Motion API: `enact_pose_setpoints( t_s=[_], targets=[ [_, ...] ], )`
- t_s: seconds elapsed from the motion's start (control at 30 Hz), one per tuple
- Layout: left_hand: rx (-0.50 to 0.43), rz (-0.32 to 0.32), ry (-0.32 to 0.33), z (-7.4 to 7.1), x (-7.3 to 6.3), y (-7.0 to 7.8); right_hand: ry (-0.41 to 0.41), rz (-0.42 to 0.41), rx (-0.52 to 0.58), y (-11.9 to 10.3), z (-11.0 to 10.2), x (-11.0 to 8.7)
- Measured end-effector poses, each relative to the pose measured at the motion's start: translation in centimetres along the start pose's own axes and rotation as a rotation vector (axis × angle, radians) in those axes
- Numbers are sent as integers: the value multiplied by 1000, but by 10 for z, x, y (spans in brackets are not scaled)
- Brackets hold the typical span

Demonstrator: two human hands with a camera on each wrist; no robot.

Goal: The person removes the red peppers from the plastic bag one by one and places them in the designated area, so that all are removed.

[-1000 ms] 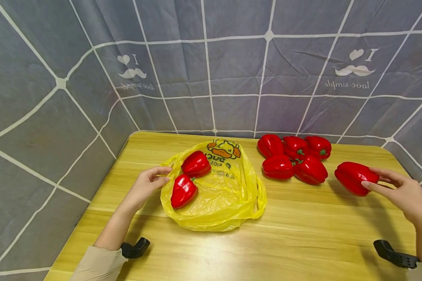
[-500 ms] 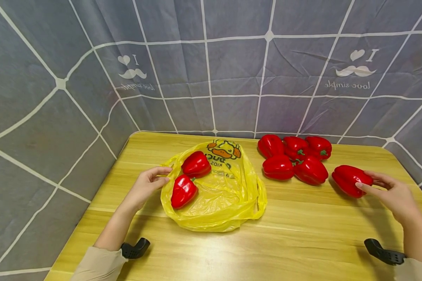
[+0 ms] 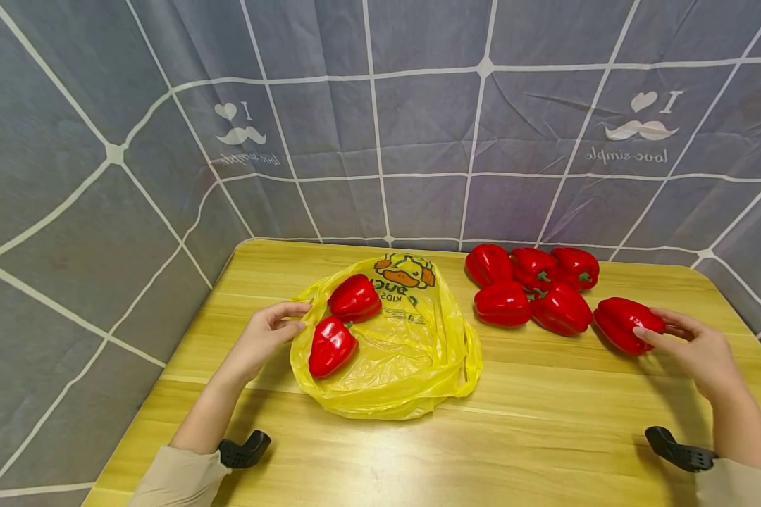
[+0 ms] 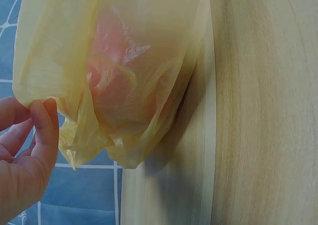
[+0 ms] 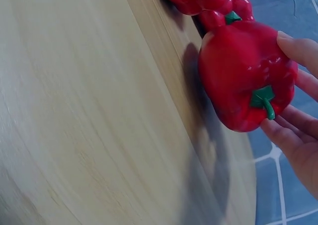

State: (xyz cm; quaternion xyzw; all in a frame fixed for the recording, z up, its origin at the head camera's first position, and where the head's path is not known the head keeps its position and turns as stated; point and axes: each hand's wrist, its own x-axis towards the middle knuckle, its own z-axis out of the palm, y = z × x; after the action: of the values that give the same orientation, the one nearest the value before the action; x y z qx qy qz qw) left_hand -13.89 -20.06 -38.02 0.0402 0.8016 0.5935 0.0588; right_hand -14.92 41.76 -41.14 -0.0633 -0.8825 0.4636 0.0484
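Note:
At the left, my left hand [image 3: 269, 336] pinches the edge of a yellow plastic bag [image 3: 393, 373] between thumb and fingers; the left wrist view shows the same pinch on the thin film [image 4: 54, 76]. Two red bell peppers, one upper [image 3: 355, 298] and one lower [image 3: 332, 346], lie in the bag's left side. On the right, my right hand [image 3: 697, 348] grips another red bell pepper [image 3: 628, 324] from its right side, thumb in front. In the right wrist view this pepper [image 5: 238, 66] shows its green stem and appears held just off the table, over its shadow.
Several more red bell peppers [image 3: 561, 308] sit in a cluster at the back right of the wooden table [image 3: 545, 436], just left of the held one. A grey curtain [image 3: 418, 127] with white lines hangs behind the table and along its sides.
My right hand has moved left with the bell pepper, bringing it close to the cluster. My left hand and the bag have stayed where they were.

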Motion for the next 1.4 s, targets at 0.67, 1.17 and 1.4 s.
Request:
enact_pose_setpoints(
  t_s=[0.67, 1.17, 1.4],
  targets=[
    [-4, 0, 12, 2, 2, -2, 36, 22, -54, -7, 17, 12],
    [4, 0, 10, 2, 2, 1, 78, 29, -78, -10, 25, 20],
    [2, -9, 12, 1, 1, 0, 82, 24, -96, -6, 26, 24]
  ],
)
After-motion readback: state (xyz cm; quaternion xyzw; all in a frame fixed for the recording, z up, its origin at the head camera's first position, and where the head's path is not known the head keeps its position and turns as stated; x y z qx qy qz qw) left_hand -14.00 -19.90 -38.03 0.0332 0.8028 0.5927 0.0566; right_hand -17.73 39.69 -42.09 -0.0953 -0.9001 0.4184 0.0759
